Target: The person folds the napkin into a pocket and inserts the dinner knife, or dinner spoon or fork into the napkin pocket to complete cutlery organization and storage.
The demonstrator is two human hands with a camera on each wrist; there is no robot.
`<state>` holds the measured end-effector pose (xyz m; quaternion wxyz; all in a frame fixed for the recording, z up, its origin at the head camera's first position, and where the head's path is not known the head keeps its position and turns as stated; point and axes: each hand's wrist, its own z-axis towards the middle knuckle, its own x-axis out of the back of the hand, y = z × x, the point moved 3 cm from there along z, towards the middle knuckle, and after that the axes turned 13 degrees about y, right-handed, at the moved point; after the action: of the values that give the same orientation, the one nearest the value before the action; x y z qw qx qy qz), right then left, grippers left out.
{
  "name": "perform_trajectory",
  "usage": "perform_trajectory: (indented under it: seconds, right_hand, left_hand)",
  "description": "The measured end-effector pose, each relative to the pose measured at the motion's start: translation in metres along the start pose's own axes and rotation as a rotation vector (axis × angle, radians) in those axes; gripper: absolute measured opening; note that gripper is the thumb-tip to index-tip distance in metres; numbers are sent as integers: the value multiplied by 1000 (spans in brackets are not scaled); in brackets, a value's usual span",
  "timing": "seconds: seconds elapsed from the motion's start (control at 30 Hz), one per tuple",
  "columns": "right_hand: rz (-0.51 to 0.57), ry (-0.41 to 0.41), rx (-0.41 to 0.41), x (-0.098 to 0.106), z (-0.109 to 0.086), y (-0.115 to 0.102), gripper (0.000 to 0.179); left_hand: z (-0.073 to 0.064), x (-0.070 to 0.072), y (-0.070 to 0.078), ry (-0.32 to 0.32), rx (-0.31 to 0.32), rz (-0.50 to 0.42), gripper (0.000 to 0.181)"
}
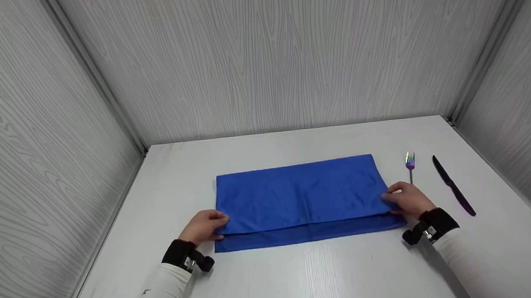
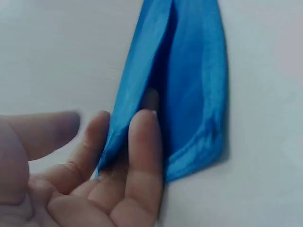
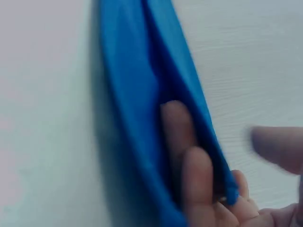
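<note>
A blue cloth lies folded on the table, its upper layer ending short of the lower layer's near edge. At the cloth's left end, my left hand holds the upper layer's edge between its fingers, with some fingers inside the fold. The left thumb stands apart from the fabric. My right hand holds the upper layer's right corner the same way, fingertips between the layers and thumb apart. In both wrist views the layers gape near the fingers.
An iridescent fork lies just beyond my right hand, its handle partly hidden. Further right is a dark knife, lying aslant. The white table is bounded by grey wood-grain panels at the back and both sides.
</note>
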<state>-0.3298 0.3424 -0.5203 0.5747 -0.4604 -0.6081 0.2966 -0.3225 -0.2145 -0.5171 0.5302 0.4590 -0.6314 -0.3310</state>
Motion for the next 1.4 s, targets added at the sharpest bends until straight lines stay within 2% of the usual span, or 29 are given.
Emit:
perform_trajectory:
  seconds: [0.07, 0.13, 0.23, 0.3, 0.37, 0.43, 0.5, 0.57, 0.63, 0.73, 0.87, 0.97, 1.1, 1.27, 1.4]
  right_hand:
    - [-63, 35, 28, -2, 4, -2, 27]
    - [-91, 68, 39, -3, 11, -5, 20]
    - [-80, 115, 33, -7, 27, -10, 15]
    - [-36, 148, 16, -11, 37, -13, 16]
    - [26, 168, -16, -15, 45, -15, 22]
    - [103, 166, -59, -17, 48, -14, 37]
    - [149, 153, -99, -17, 48, -13, 57]
    - [130, 142, -106, -14, 45, -11, 69]
    - [52, 127, -73, -10, 42, -12, 67]
    - [-47, 91, -32, -4, 37, -15, 50]
    - [-52, 36, -38, 0, 34, -16, 28]
    - [-82, 45, -29, 3, 35, -12, 19]
    - [-176, 72, 18, 7, 34, -9, 18]
    - [-316, 102, 86, 9, 30, -12, 37]
    - [-358, 94, 98, 8, 28, -16, 32]
  left_hand:
    - [7, -4, 5, 48, -26, 94, 21]
    - [19, -7, 11, 96, -37, 138, 19]
    - [41, -9, 19, 185, -63, 148, 18]
    - [55, -10, 23, 250, -81, 132, 18]
    - [66, -11, 25, 312, -99, 128, 18]
    - [72, -11, 24, 349, -99, 107, 19]
    - [74, -11, 22, 369, -95, 74, 21]
    - [72, -11, 20, 381, -91, 25, 22]
    - [67, -10, 19, 386, -93, -11, 23]
    - [60, -6, 20, 387, -99, -17, 23]
    - [55, -4, 23, 367, -102, 49, 22]
    - [54, -4, 23, 339, -114, 123, 21]
    - [52, -4, 23, 297, -121, 207, 19]
    - [49, -2, 25, 257, -118, 286, 18]
    - [49, -1, 26, 215, -101, 308, 16]
